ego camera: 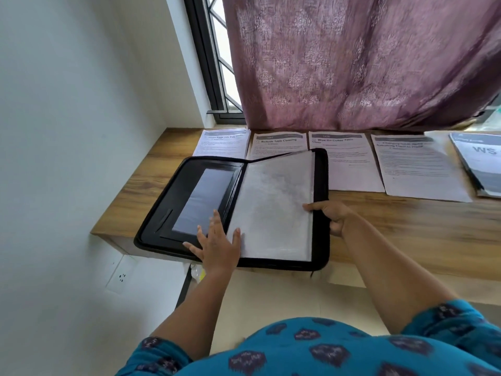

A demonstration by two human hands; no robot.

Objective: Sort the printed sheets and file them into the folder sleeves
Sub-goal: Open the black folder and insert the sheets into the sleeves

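A black zip folder (321, 172) lies open on the wooden desk (406, 226). Its left inside cover has a grey pocket (203, 202); on its right half lies a stack of translucent sleeves (273, 207). My left hand (217, 246) rests flat with spread fingers across the folder's spine near the front edge. My right hand (332, 215) grips the right edge of the sleeves and the folder's rim, thumb on top. Several printed sheets lie in a row behind the folder: one about eggs (222, 142), "Bedside Table Cleaning" (279, 143), "Wipe the Coffee Table Clean" (349, 164) and another (414, 166).
A booklet stack marked "WS" (479, 161) lies at the desk's far right. A mauve curtain (366, 63) hangs behind the sheets beside a barred window (217, 63). A white wall closes the left side, with a socket (122, 276) below the desk edge.
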